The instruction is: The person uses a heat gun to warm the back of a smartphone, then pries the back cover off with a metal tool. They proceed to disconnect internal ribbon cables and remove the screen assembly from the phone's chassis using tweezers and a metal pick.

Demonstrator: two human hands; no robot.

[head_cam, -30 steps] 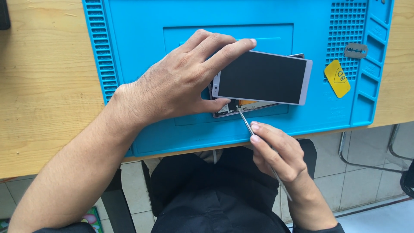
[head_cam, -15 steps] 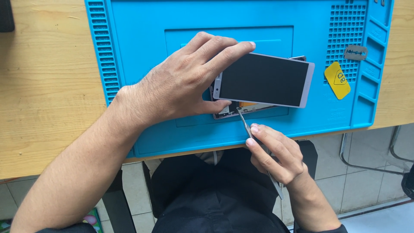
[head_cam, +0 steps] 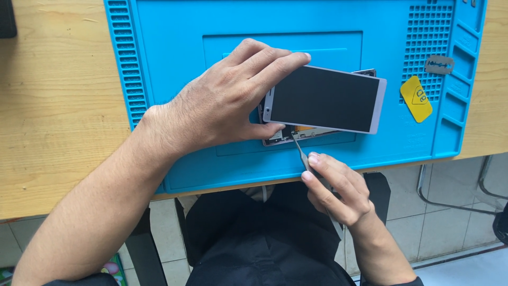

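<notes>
wooden desk (head_cam: pixel 58 106), tiled floor (head_cam: pixel 450 233)

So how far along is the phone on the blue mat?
The screen panel already looks lifted off the phone body, whose insides show beneath. In hand: the left hand tilts the panel up while the right hand holds a thin metal tool with its tip under the panel's edge. Panel and body are not yet fully apart.

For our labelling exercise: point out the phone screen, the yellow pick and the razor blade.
phone screen (head_cam: pixel 324 99), head view, middle of the dark glass.
yellow pick (head_cam: pixel 416 98), head view, its centre.
razor blade (head_cam: pixel 439 64), head view, its middle.
</notes>
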